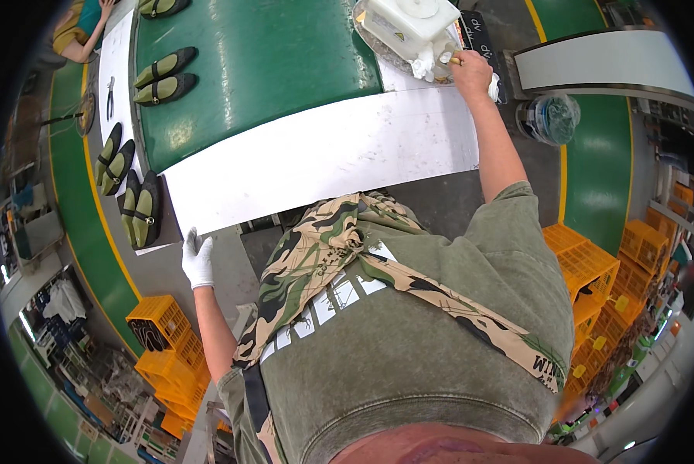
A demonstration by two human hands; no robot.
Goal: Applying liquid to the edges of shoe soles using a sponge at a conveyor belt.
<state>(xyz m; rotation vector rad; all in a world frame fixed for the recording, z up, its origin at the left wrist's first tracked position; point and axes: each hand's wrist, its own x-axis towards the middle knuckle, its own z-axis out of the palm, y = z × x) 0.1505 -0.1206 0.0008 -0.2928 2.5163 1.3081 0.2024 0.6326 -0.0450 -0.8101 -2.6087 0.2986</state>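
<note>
My left hand (197, 260), in a white glove, hangs beside the near left corner of the white work surface (316, 147). Its thumb stands apart from the fingers and nothing shows in it. At the far right my bare right hand (472, 75) is closed round a small tan-handled tool (456, 61); its tip is too small to make out. Next to it a white plastic container (412, 17) sits on a plastic-covered tray (376, 48) with crumpled white scraps (422, 66). Green strap shoes with black trim lie at left: one pair (142, 210) nearest my left hand, another pair (113, 160) just beyond.
A green conveyor belt (269, 69) carries more shoes (165, 76). Pliers (110, 99) lie on the white left ledge. Another person's arm (84, 46) shows far left. Orange crates (165, 332) stand at left and more crates (583, 263) at right. A lined bin (548, 120) stands right.
</note>
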